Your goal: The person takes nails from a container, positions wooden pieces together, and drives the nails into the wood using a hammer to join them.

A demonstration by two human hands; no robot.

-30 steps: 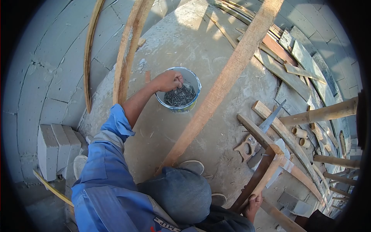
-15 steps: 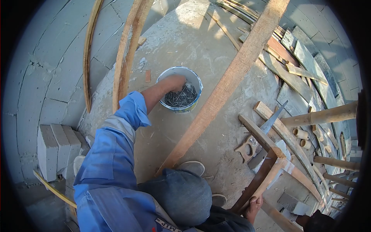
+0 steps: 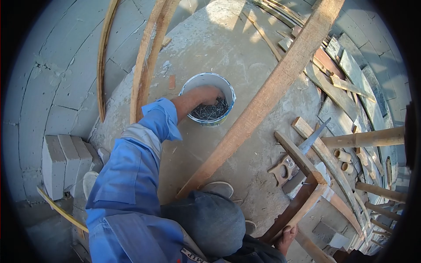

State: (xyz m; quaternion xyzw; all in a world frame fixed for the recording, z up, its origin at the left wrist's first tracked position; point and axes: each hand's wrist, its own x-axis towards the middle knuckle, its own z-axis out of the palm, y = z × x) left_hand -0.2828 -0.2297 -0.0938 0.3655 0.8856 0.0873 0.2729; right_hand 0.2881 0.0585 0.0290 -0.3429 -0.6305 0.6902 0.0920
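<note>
A round bucket (image 3: 231, 110) with a white inside and blue-smeared rim stands on the floor, with loose nails (image 3: 211, 111) in its bottom. My left hand (image 3: 207, 95), at the end of a rolled blue sleeve, reaches down inside it over the nails. Its fingers bend downward, and their tips are hidden, so I cannot tell whether they grip any. At lower right, my right hand (image 3: 286, 236) is wrapped round the lower part of a wooden frame (image 3: 302, 201) of boards joined at a corner. A nail sticks out near that corner.
A long plank (image 3: 263, 98) slants from my knee (image 3: 210, 223) past the bucket. Right of it lie a handsaw (image 3: 280, 171), bamboo poles (image 3: 364, 138) and a board pile (image 3: 337, 87). Grey blocks (image 3: 66, 164) stand at left, and upright boards (image 3: 147, 61) lean by the block wall.
My left hand has moved further across the bucket, toward its right side, over the nails. The view has shifted slightly. My right hand keeps its hold on the wooden frame.
</note>
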